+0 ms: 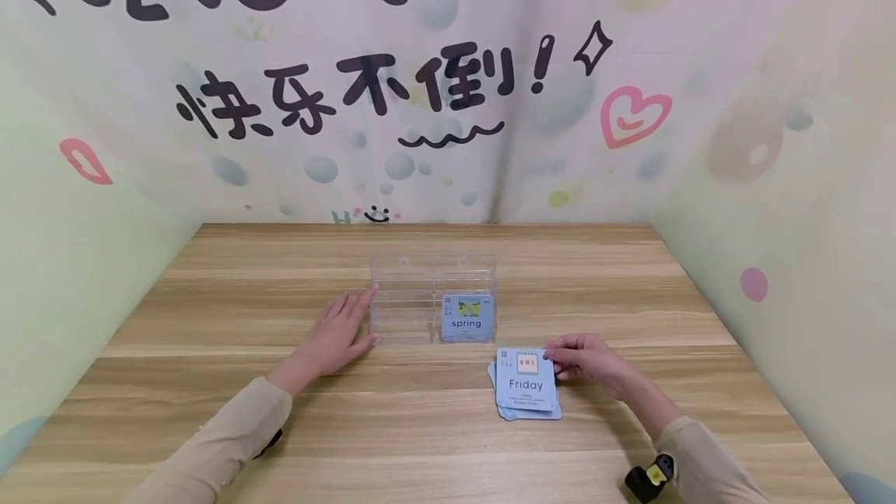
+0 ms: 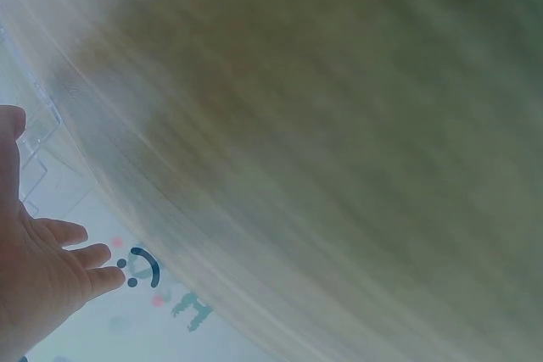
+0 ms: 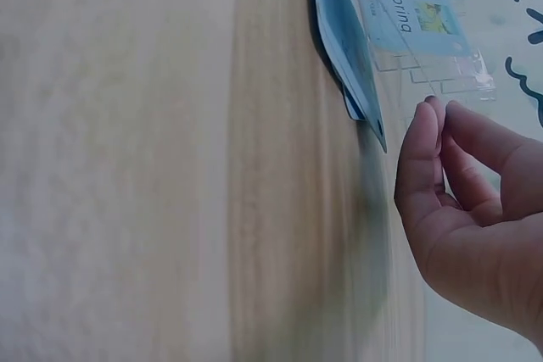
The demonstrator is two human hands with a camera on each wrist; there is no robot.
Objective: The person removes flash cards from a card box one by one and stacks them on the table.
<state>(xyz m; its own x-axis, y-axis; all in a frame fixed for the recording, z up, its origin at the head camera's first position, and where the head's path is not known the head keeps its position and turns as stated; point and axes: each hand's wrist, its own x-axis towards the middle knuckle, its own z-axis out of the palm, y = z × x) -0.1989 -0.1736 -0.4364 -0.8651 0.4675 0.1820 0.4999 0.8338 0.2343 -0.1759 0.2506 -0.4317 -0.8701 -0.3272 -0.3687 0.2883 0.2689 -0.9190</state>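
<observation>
In the head view my left hand (image 1: 341, 337) rests at the left side of a clear plastic card holder (image 1: 402, 321), fingers extended. The left wrist view has this hand (image 2: 47, 273) with its fingers spread. A blue "spring" card (image 1: 467, 319) stands in the holder's front right compartment. Over a small pile of blue cards (image 1: 549, 414), my right hand (image 1: 584, 360) pinches the upper right corner of the "Friday" card (image 1: 525, 391). Fingertips of the right hand (image 3: 471, 201) are pressed together in the right wrist view, where the top card (image 3: 361, 57) is tilted off the pile.
The wooden table (image 1: 280, 255) reaches back to a printed wall hanging (image 1: 315, 177). Pale walls (image 1: 791, 193) border it on both sides. A dark wrist camera (image 1: 651, 481) sits on the right sleeve.
</observation>
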